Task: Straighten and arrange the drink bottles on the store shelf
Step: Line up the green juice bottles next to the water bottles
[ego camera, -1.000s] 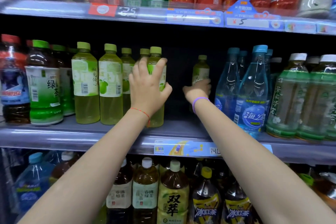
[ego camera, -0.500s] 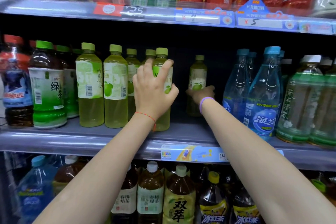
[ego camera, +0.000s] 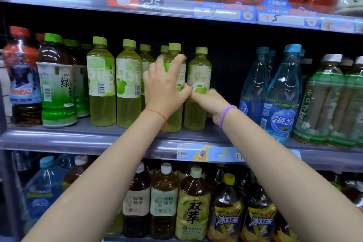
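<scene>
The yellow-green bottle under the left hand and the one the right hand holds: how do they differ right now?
The left hand grips the left bottle high, covering most of its label; the right hand grips the right bottle lower, at its right side, leaving its pomelo picture visible. The left bottle's cap sits higher in the head view. Both stand upright, side by side at the shelf front, with matching caps.

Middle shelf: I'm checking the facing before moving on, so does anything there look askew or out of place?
Nothing is tipped or spilled. The pale green bottle held by the right hand stands upright beside the one under the left hand. Right of it, a dark gap breaks the front row before the blue bottles.
</scene>
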Action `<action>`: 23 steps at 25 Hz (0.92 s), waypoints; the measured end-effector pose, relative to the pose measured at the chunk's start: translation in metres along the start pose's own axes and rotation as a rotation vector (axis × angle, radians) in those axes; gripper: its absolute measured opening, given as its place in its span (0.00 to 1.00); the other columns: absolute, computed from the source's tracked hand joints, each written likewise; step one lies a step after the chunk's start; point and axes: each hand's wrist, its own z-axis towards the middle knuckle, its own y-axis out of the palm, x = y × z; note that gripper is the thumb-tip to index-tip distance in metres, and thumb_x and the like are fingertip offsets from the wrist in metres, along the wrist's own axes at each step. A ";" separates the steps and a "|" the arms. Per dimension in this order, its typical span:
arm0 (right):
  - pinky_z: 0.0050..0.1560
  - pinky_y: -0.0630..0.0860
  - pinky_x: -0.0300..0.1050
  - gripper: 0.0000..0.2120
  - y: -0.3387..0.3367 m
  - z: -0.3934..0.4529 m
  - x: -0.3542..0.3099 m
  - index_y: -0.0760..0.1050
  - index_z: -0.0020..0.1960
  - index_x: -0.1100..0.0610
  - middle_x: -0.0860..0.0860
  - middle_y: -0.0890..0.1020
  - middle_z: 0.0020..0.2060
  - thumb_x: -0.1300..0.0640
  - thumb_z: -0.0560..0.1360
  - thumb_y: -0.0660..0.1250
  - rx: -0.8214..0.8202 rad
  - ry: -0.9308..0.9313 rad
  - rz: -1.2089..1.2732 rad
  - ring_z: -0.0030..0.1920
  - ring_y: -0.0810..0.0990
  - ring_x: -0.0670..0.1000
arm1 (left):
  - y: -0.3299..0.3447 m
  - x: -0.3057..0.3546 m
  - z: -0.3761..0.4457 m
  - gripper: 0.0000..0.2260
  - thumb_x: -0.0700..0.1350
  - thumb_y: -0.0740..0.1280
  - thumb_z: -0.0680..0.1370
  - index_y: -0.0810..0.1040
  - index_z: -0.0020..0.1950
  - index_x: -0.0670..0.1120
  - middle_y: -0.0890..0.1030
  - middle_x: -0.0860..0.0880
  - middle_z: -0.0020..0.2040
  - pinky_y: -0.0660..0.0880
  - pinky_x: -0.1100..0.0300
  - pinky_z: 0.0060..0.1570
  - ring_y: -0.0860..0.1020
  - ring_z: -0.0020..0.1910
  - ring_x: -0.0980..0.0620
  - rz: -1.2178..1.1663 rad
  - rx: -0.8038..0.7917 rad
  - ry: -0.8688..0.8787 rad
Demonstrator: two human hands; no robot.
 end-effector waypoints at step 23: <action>0.69 0.62 0.56 0.24 -0.067 -0.083 0.013 0.71 0.63 0.60 0.58 0.69 0.66 0.62 0.67 0.65 0.766 -0.646 -0.486 0.67 0.68 0.59 | -0.002 0.090 -0.040 0.10 0.45 0.61 0.72 0.82 0.45 0.48 0.81 0.52 0.39 0.76 0.51 0.45 0.78 0.39 0.50 -0.566 -0.114 -0.046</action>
